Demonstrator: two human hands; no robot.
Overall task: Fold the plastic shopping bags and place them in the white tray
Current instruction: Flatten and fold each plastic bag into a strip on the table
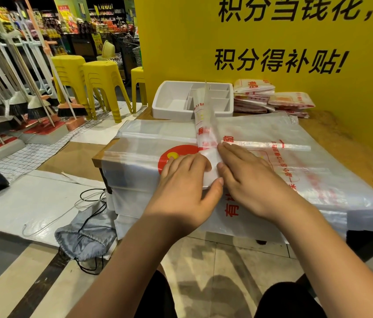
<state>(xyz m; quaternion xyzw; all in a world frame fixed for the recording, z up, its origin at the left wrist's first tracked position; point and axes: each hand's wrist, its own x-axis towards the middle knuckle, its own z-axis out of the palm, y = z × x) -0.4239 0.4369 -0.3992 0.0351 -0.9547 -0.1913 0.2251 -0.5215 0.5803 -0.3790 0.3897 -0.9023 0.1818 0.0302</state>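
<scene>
A clear plastic bag with red print, folded into a narrow strip (pixel 205 125), runs from my hands up and away toward the white tray (pixel 169 104). My left hand (pixel 185 182) pinches the strip's near end between thumb and fingers. Next to it, my right hand (pixel 249 180) lies on the strip with straight fingers and presses it down. Both hands rest on a stack of flat unfolded bags (pixel 318 171) that covers the wooden table (pixel 346 138). The divided tray stands at the table's far edge, and its compartments look empty.
Packs of bags (pixel 270 97) are piled right of the tray against the yellow wall (pixel 204 42). Yellow stools (pixel 103 83) and a rack of brooms (pixel 20 104) stand to the left. A grey drawstring bag (pixel 84 239) and cords lie on the floor by the table.
</scene>
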